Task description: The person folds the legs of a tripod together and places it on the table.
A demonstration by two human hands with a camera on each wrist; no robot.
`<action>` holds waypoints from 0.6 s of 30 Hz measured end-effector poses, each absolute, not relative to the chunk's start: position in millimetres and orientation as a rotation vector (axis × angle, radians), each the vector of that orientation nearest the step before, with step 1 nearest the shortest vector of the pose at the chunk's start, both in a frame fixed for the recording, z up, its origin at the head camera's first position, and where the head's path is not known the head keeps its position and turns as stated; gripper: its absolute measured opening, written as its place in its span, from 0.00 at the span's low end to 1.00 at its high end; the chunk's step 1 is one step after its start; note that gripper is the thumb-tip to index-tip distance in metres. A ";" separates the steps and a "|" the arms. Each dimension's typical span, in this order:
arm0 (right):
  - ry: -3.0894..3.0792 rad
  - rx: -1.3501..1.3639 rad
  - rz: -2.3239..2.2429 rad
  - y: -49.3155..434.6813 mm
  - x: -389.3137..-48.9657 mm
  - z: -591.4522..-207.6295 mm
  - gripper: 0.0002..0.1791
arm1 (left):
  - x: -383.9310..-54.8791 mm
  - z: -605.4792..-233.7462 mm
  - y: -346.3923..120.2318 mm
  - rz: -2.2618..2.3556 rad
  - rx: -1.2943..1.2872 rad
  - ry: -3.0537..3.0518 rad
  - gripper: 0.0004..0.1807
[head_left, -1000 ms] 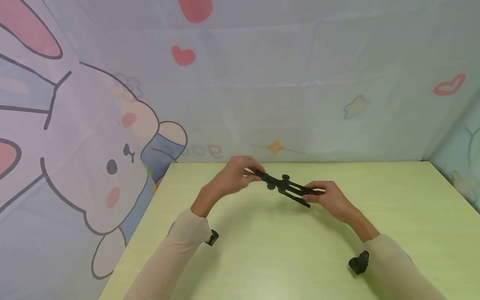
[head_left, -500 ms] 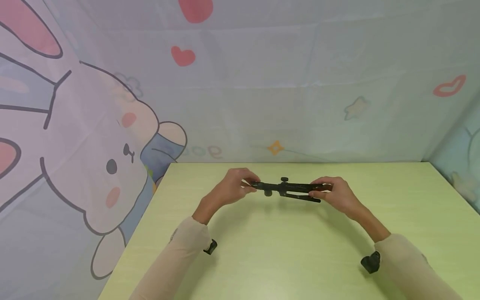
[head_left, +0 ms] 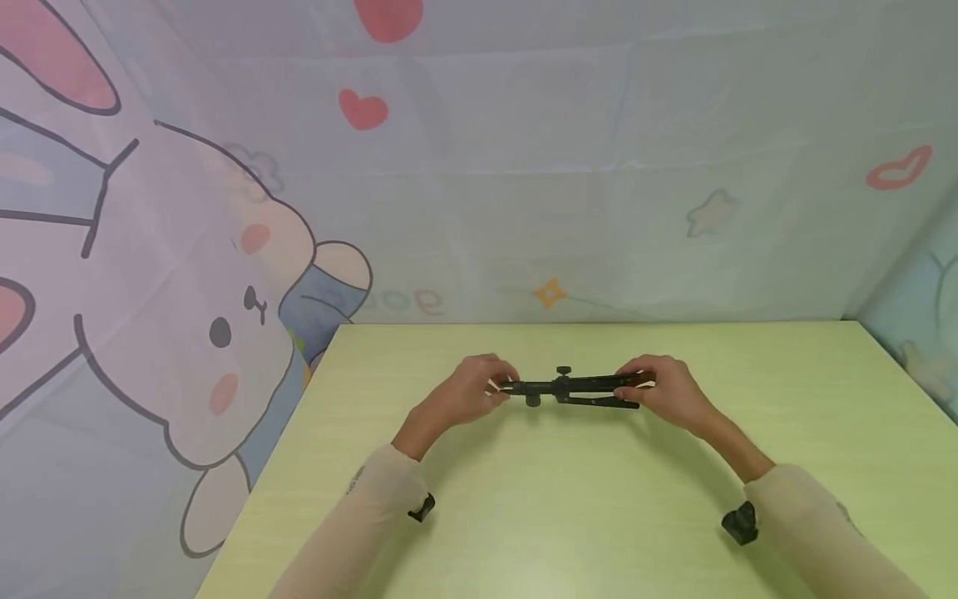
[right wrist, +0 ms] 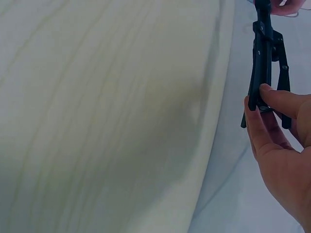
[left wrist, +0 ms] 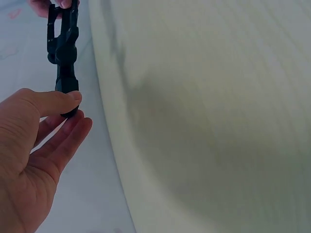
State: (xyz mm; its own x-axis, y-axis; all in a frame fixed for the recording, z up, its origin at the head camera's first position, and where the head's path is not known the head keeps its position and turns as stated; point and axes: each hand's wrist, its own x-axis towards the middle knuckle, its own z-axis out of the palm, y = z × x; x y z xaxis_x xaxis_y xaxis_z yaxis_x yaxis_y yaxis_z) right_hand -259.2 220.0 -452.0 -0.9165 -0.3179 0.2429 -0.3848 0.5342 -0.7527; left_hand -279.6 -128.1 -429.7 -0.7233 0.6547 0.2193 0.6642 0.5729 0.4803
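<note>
A small black tripod (head_left: 557, 387) is held level above the table between both hands, its narrow head end to the left and its legs pointing right. My left hand (head_left: 471, 391) pinches the head end between thumb and fingers; the left wrist view shows the thumb (left wrist: 63, 102) lying on that tip. At the other end my right hand (head_left: 666, 391) pinches the legs. In the right wrist view one leg (right wrist: 285, 97) is spread slightly from the others, with the thumb pressed on the middle part. Two round knobs stick out from the tripod's body, one up and one down.
The pale yellow-green table (head_left: 569, 516) spreads beneath the hands, its back edge close behind the tripod. A cloth backdrop (head_left: 524, 166) with a cartoon rabbit and hearts hangs behind and to the left. A black wrist camera (head_left: 741, 524) sits under the right sleeve.
The tripod has turned from a slant, left end higher, to nearly level. Its left end and the left hand have come down; the right hand has moved slightly right. Both hands keep their hold.
</note>
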 end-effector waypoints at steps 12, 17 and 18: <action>-2.698 0.655 1.307 216.1 -267.3 -472.3 0.10 | -283.9 -447.3 -123.9 -0.673 -1.138 -2.837 0.11; -2.711 0.678 1.272 212.5 -269.7 -475.3 0.10 | -288.0 -453.4 -123.6 -0.617 -1.116 -2.867 0.11; -2.711 0.685 1.263 212.0 -270.3 -476.1 0.10 | -288.5 -454.1 -123.6 -0.611 -1.115 -2.868 0.12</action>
State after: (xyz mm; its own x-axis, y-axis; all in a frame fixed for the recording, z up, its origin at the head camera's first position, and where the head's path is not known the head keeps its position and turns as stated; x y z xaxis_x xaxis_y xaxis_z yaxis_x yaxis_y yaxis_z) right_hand -270.3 212.0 -476.1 -0.8979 -0.3636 0.2481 -0.4240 0.5624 -0.7099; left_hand -288.5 -123.6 -454.1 -0.7474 0.6489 0.1429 0.6507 0.6714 0.3545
